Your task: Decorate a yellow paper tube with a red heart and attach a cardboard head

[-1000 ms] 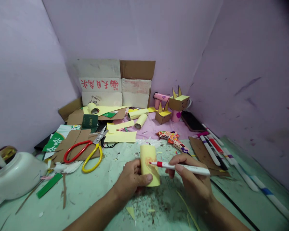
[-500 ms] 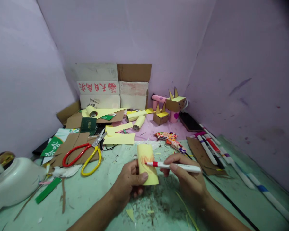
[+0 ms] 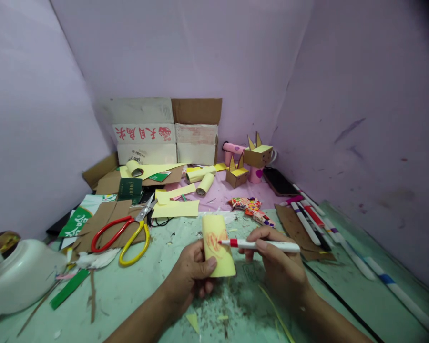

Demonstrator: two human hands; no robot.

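Off to the left, red-and-yellow-handled scissors (image 3: 142,215) lie half over brown cardboard (image 3: 109,214). Mid-table, the left hand (image 3: 193,267) grips a yellow tube (image 3: 219,257), and the right hand (image 3: 282,267) pinches a red-banded white marker (image 3: 242,244), its tip at a scribbled orange-red patch. I'd call the colouring partly done — the scribble is loose, with bare yellow above and below. The tube's far side is hidden; whether the tip touches, I can't tell.
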